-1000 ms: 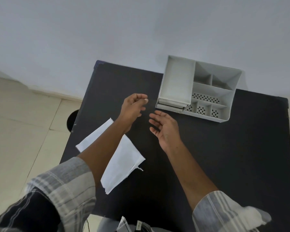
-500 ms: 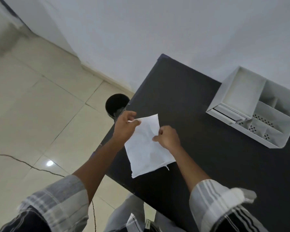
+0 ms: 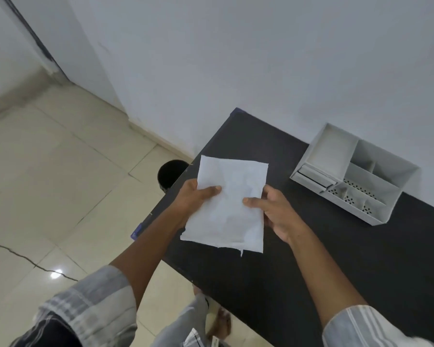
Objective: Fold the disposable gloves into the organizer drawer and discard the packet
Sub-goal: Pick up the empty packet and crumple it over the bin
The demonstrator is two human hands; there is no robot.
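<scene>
A flat white packet (image 3: pixel 229 204) is held above the left part of the black table (image 3: pixel 336 259). My left hand (image 3: pixel 193 200) grips its left edge, thumb on top. My right hand (image 3: pixel 277 211) grips its right edge, thumb on the front face. The white organizer (image 3: pixel 356 176) stands at the back right of the table against the wall; its small drawer (image 3: pixel 316 177) at the front left looks nearly closed. No gloves are visible.
A round black bin (image 3: pixel 171 174) stands on the tiled floor just past the table's left edge, partly hidden by the table. A white wall runs behind the table. My feet show under the table's near edge.
Both hands left the organizer, took the packet off the table and lifted it. It now faces me, held at both sides. My view has swung left toward the floor and bin.
</scene>
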